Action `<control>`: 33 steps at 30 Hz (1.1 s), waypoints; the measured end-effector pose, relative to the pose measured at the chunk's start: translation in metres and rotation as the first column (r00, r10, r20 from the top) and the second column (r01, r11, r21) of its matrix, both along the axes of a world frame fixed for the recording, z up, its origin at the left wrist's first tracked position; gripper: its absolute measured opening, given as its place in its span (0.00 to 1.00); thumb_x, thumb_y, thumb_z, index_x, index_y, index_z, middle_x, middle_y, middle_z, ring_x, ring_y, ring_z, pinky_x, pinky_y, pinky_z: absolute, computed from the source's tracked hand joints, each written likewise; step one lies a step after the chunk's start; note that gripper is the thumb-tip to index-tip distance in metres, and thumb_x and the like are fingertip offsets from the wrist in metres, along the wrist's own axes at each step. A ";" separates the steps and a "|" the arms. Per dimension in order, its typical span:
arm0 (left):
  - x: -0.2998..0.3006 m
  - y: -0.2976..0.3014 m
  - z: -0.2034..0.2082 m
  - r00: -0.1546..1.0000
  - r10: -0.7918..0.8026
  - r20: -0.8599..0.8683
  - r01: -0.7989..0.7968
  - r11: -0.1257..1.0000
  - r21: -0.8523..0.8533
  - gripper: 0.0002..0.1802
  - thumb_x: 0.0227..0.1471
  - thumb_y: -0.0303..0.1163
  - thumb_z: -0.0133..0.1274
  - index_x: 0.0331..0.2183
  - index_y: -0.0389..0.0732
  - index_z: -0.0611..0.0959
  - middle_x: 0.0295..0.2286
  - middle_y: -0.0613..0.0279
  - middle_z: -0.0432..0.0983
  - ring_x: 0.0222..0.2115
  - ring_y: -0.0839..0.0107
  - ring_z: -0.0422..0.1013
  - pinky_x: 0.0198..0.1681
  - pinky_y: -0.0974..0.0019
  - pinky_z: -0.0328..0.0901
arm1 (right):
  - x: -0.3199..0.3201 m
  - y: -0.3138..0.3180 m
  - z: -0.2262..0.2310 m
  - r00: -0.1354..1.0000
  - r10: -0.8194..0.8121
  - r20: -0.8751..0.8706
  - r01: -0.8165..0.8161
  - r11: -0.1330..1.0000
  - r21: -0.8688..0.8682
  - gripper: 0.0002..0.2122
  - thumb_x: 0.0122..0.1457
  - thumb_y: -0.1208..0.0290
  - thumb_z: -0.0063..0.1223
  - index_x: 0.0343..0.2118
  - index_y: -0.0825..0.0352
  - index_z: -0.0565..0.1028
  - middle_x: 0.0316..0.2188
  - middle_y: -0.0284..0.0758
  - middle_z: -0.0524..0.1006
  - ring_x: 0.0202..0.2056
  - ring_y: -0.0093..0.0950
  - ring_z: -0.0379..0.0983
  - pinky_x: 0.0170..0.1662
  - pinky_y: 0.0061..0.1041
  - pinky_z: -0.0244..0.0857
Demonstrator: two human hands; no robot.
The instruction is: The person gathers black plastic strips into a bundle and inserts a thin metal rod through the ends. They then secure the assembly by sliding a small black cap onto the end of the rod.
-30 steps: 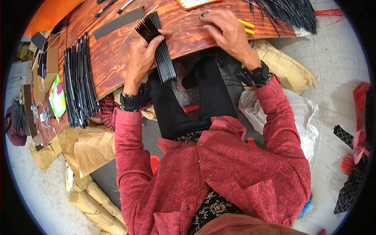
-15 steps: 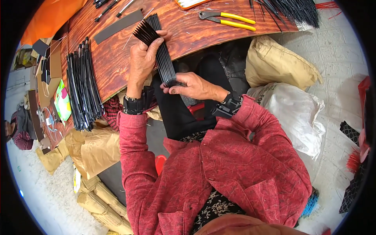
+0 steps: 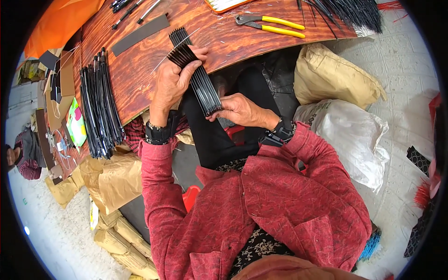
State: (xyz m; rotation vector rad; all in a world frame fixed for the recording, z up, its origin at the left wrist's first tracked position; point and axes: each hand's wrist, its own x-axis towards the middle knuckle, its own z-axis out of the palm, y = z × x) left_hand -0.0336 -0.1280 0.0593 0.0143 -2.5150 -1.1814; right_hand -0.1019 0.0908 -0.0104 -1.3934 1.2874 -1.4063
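Left hand: my left hand is closed round a flat row of thin black rods, thumb across the front, a fanned bunch of tips poking up by it.
Right hand: my right hand has thumb and fingers pinched on the row's lower end. A second ago it was up at the pliers; half a second ago it was already down here.
Rods: held slantwise above my lap at the table edge, a touch lower and further right than half a second back.
Nippers: yellow-handled end cutters lying on the wood-grain table, handles apart, uncovered since my hand left.
Left side: grey strip on the tabletop, big black rod bundle near the edge.
Right side: tan paper sack, white plastic sack below it.
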 end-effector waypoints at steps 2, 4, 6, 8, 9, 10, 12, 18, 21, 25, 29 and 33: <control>0.003 0.003 0.000 0.999 0.028 -0.034 -0.030 0.999 -0.046 0.09 0.58 0.24 0.54 0.39 0.34 0.85 0.43 0.58 0.83 0.52 0.58 0.74 0.55 0.58 0.66 | 0.002 0.002 -0.002 1.000 0.002 -0.021 -0.003 1.000 -0.006 0.09 0.64 0.76 0.50 0.42 0.74 0.79 0.36 0.40 0.83 0.40 0.34 0.82 0.45 0.29 0.75; 0.005 0.007 0.001 0.991 0.079 -0.111 -0.093 0.987 -0.130 0.08 0.55 0.26 0.57 0.38 0.37 0.86 0.41 0.60 0.84 0.51 0.59 0.75 0.51 0.60 0.69 | 0.006 0.003 -0.005 1.000 -0.015 -0.004 0.015 1.000 -0.017 0.08 0.64 0.76 0.51 0.42 0.73 0.79 0.36 0.40 0.83 0.40 0.34 0.82 0.45 0.28 0.75; 0.006 0.005 -0.003 0.991 0.078 -0.111 -0.093 0.986 -0.136 0.08 0.56 0.26 0.57 0.38 0.37 0.86 0.41 0.60 0.84 0.51 0.59 0.75 0.51 0.60 0.69 | 0.007 0.004 -0.006 1.000 -0.024 0.006 0.024 0.999 -0.021 0.08 0.63 0.76 0.52 0.42 0.73 0.79 0.36 0.40 0.83 0.40 0.33 0.82 0.44 0.28 0.75; 0.007 0.004 -0.005 0.990 0.082 -0.119 -0.099 0.984 -0.149 0.08 0.56 0.26 0.57 0.38 0.37 0.86 0.41 0.60 0.84 0.51 0.59 0.75 0.51 0.60 0.69 | 0.007 0.003 -0.004 1.000 -0.028 -0.009 0.028 1.000 -0.013 0.08 0.63 0.76 0.53 0.42 0.73 0.79 0.36 0.39 0.83 0.40 0.33 0.82 0.44 0.28 0.75; 0.008 0.005 -0.005 0.989 0.085 -0.119 -0.102 0.984 -0.149 0.08 0.56 0.26 0.57 0.38 0.37 0.86 0.41 0.60 0.84 0.51 0.59 0.75 0.51 0.60 0.69 | 0.008 0.003 -0.003 0.999 -0.031 -0.018 0.030 0.999 -0.009 0.08 0.63 0.76 0.53 0.41 0.73 0.79 0.36 0.39 0.83 0.40 0.33 0.82 0.44 0.28 0.75; 0.009 0.005 -0.005 0.990 0.090 -0.111 -0.105 0.985 -0.134 0.08 0.56 0.26 0.57 0.38 0.37 0.86 0.41 0.60 0.84 0.51 0.59 0.75 0.52 0.60 0.69 | 0.008 0.003 -0.001 0.999 -0.028 -0.018 0.028 1.000 -0.009 0.08 0.63 0.76 0.53 0.41 0.73 0.79 0.36 0.39 0.83 0.40 0.33 0.82 0.44 0.28 0.75; 0.011 0.007 -0.005 0.990 0.100 -0.098 -0.111 0.988 -0.106 0.08 0.57 0.26 0.57 0.38 0.37 0.86 0.41 0.60 0.84 0.51 0.59 0.75 0.52 0.60 0.69 | 0.008 0.005 0.002 0.999 -0.018 -0.049 0.019 1.000 0.008 0.08 0.62 0.75 0.54 0.42 0.73 0.79 0.36 0.39 0.83 0.38 0.34 0.82 0.42 0.29 0.75; 0.014 0.009 -0.006 0.992 0.090 -0.092 -0.093 0.995 -0.022 0.07 0.58 0.26 0.56 0.38 0.38 0.86 0.40 0.60 0.84 0.51 0.60 0.76 0.52 0.61 0.69 | 0.003 0.007 0.007 0.984 0.027 -0.174 -0.011 0.996 0.091 0.10 0.61 0.72 0.59 0.42 0.71 0.80 0.37 0.39 0.83 0.37 0.34 0.81 0.41 0.30 0.75; 0.015 0.011 -0.007 0.991 0.103 -0.082 -0.101 0.994 0.037 0.07 0.58 0.26 0.56 0.38 0.38 0.86 0.40 0.60 0.85 0.50 0.61 0.77 0.52 0.62 0.70 | -0.010 0.009 0.018 0.916 -0.021 -0.401 0.026 1.000 0.008 0.13 0.58 0.62 0.63 0.35 0.70 0.79 0.29 0.41 0.79 0.31 0.42 0.77 0.35 0.34 0.71; 0.017 0.010 -0.007 0.990 0.101 -0.096 -0.102 0.995 0.000 0.08 0.58 0.27 0.57 0.39 0.38 0.86 0.40 0.59 0.85 0.49 0.61 0.77 0.51 0.61 0.70 | -0.058 0.006 0.051 0.889 0.076 -0.452 -0.050 0.996 0.070 0.14 0.57 0.66 0.63 0.42 0.70 0.80 0.37 0.43 0.81 0.39 0.39 0.79 0.42 0.32 0.71; 0.021 0.012 -0.006 0.991 0.099 -0.095 -0.101 0.995 -0.013 0.08 0.58 0.27 0.57 0.39 0.38 0.86 0.41 0.59 0.84 0.50 0.61 0.77 0.51 0.61 0.70 | -0.099 -0.022 0.080 0.873 -0.090 -0.479 0.076 0.996 -0.049 0.13 0.57 0.71 0.61 0.45 0.67 0.79 0.40 0.41 0.81 0.41 0.40 0.78 0.46 0.31 0.71; 0.027 0.019 -0.002 0.996 0.087 -0.026 -0.089 0.995 -0.048 0.08 0.57 0.26 0.59 0.39 0.39 0.87 0.41 0.58 0.84 0.50 0.59 0.77 0.50 0.61 0.70 | -0.098 -0.072 0.070 0.705 -0.293 -0.646 0.150 0.952 -0.267 0.17 0.56 0.75 0.59 0.50 0.65 0.78 0.48 0.37 0.79 0.51 0.37 0.75 0.55 0.34 0.68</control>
